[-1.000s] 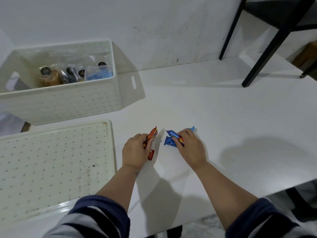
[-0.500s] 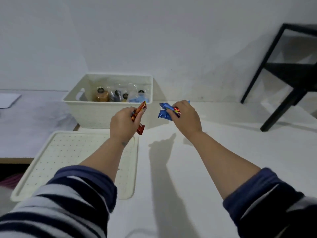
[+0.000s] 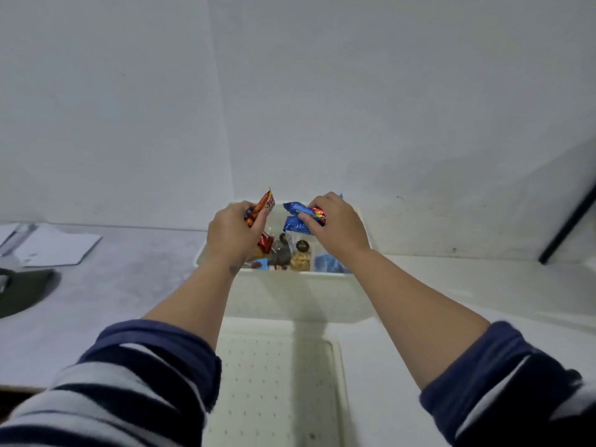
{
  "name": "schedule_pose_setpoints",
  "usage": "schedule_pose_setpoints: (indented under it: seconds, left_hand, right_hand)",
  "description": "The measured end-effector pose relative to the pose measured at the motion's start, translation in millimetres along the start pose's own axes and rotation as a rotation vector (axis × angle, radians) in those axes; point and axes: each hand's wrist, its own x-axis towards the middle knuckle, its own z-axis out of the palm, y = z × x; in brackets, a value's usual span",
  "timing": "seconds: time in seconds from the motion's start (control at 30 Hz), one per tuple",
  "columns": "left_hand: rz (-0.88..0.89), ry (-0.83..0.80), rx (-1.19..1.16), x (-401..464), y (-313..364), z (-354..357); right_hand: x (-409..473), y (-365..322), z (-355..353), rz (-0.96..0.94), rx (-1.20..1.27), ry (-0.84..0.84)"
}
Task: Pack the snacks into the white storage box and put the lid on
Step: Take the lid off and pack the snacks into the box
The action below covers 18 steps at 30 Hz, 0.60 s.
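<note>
Against a bare white wall, above the white storage box (image 3: 290, 295) on the worktop, my left hand (image 3: 230, 235) gripped red snack packets (image 3: 263, 209) and my right hand (image 3: 338, 229) pinched blue snack packets (image 3: 295, 217), which looked light, crinkly, slippery, best held mid-wrapper.

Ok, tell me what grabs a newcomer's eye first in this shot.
Two bare hands held over the white storage box at centre: the left hand grips red-orange snack packets, the right hand grips blue ones. More wrapped snacks already lie inside the box, and its dotted lid lies flat on the table in front of it.
</note>
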Motion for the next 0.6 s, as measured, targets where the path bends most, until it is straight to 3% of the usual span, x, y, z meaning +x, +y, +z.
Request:
schedule_pose_setpoints:
  seconds: [0.37, 0.6]
  left_hand:
    - [-0.187, -0.201, -0.075, 73, -88, 58]
    - [-0.369, -0.582, -0.121, 62, -122, 88]
  right_hand:
    - [60, -8, 128, 0.293, 0.044, -0.14]
    - [43, -2, 155, 0.536, 0.328, -0.552]
